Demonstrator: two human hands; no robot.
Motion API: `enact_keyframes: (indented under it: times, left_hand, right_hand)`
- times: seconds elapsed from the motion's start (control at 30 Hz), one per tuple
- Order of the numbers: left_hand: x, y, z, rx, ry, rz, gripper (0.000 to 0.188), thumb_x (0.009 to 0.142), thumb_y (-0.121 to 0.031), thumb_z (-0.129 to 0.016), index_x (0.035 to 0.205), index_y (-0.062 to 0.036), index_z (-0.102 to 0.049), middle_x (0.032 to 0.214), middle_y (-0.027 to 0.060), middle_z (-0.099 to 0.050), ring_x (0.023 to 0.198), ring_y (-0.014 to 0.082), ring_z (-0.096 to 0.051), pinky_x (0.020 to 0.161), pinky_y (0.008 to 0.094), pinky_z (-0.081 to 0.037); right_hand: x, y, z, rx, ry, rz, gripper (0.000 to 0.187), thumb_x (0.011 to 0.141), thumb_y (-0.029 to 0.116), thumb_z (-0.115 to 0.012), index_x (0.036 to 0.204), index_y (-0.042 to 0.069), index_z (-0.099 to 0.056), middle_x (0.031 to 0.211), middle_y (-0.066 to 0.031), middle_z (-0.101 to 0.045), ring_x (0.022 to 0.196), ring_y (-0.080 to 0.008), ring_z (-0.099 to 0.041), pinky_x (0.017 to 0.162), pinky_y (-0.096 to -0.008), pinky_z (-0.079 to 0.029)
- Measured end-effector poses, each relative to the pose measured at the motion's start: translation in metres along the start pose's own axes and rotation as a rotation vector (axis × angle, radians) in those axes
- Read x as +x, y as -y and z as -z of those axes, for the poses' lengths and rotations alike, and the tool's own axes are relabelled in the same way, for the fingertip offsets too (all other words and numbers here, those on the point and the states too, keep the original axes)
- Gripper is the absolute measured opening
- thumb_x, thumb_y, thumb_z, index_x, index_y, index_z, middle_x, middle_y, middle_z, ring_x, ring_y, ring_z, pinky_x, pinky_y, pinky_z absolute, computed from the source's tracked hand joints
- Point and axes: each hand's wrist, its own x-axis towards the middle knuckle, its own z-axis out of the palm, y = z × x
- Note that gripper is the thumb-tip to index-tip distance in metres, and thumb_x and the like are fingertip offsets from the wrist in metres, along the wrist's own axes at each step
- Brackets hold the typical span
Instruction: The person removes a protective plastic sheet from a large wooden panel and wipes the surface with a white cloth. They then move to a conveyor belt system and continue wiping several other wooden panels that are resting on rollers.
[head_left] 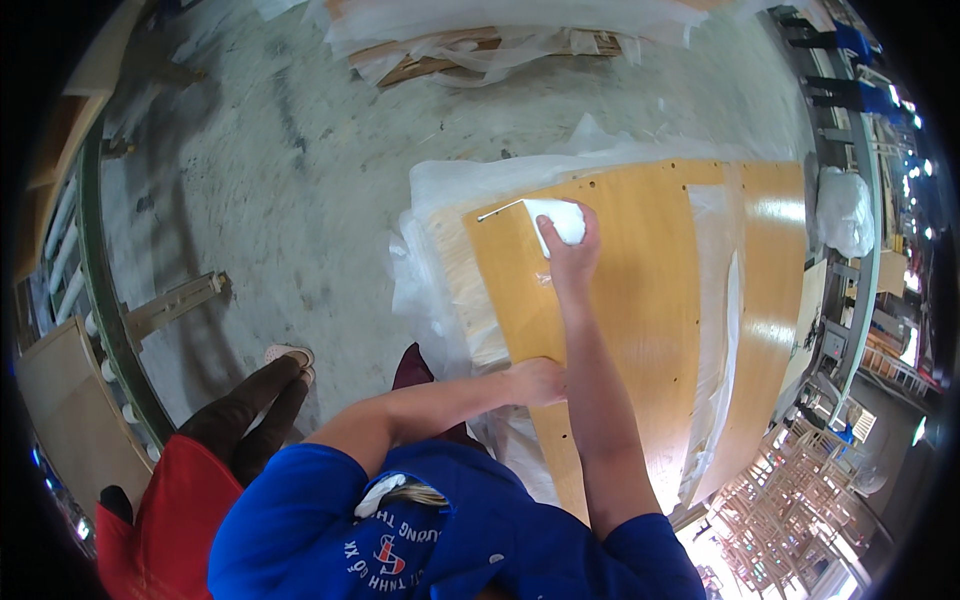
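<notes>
My right hand (572,245) is closed around a white object (562,220), smooth and bottle-like, above a yellow-brown wooden panel (640,290). From it a thin pale tube (500,210) runs left, its tip close to the panel's far left corner. Small dark holes dot the panel along its edges. My left hand (538,382) rests on the panel's near left edge, by my right forearm. Its fingers are partly hidden there, so their pose is unclear.
White foam wrap (440,270) sticks out under the panel, and a plastic strip (710,300) lies across it. Another wrapped stack (480,50) lies on the floor ahead. At left, a person in red (190,500) stands by a green-framed roller conveyor (95,230). Wooden frames (790,500) stand at right.
</notes>
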Motion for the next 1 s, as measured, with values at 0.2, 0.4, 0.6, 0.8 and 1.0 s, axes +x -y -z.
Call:
enact_keyframes:
  times: [0.2, 0.4, 0.6, 0.8, 1.0]
  left_hand:
    - [-0.001, 0.003, -0.006, 0.113, -0.161, -0.147, 0.017, 0.088, -0.019, -0.050, 0.098, -0.0084, -0.058, 0.087, 0.0068, -0.059, 0.078, 0.0253, -0.060, 0.069, 0.0365, -0.050]
    - [0.001, 0.006, -0.009, 0.211, -0.157, -0.205, 0.015, 0.083, -0.017, -0.051, 0.095, -0.0091, -0.055, 0.079, 0.0061, -0.053, 0.073, 0.0233, -0.058, 0.063, 0.0346, -0.049]
    - [0.001, 0.006, -0.008, 0.225, -0.191, -0.229, 0.016, 0.081, -0.015, -0.051, 0.096, -0.0093, -0.053, 0.078, 0.0061, -0.051, 0.072, 0.0232, -0.058, 0.061, 0.0345, -0.049]
    - [0.002, 0.002, -0.003, 0.204, -0.186, -0.227, 0.021, 0.080, -0.015, -0.051, 0.100, -0.0093, -0.052, 0.078, 0.0062, -0.051, 0.072, 0.0235, -0.058, 0.061, 0.0350, -0.049]
    - [0.000, -0.004, 0.006, 0.167, 0.064, -0.068, 0.029, 0.085, -0.017, -0.046, 0.113, -0.0114, -0.052, 0.089, 0.0078, -0.054, 0.082, 0.0256, -0.059, 0.071, 0.0363, -0.049]
  right_hand:
    - [0.031, -0.011, 0.032, 0.030, -0.157, -0.037, 0.039, 0.076, 0.015, -0.074, 0.109, 0.006, -0.055, 0.093, -0.0046, -0.059, 0.072, -0.0107, -0.056, 0.049, -0.0224, -0.046]
    - [0.049, -0.011, 0.051, 0.100, -0.216, -0.055, 0.038, 0.076, 0.016, -0.074, 0.108, 0.005, -0.055, 0.091, -0.0036, -0.059, 0.072, -0.0095, -0.055, 0.048, -0.0228, -0.045]
    - [0.049, -0.011, 0.053, 0.077, -0.236, -0.126, 0.037, 0.073, 0.015, -0.076, 0.104, 0.005, -0.058, 0.096, -0.0051, -0.061, 0.084, -0.0139, -0.058, 0.073, -0.0275, -0.049]
    - [0.051, -0.013, 0.052, 0.037, -0.255, -0.078, 0.038, 0.074, 0.013, -0.076, 0.106, 0.005, -0.056, 0.092, -0.0040, -0.061, 0.074, -0.0100, -0.057, 0.051, -0.0240, -0.047]
    - [0.060, -0.010, 0.059, 0.162, -0.295, -0.184, 0.040, 0.074, 0.014, -0.076, 0.107, 0.003, -0.057, 0.098, -0.0061, -0.061, 0.088, -0.0136, -0.058, 0.076, -0.0279, -0.048]
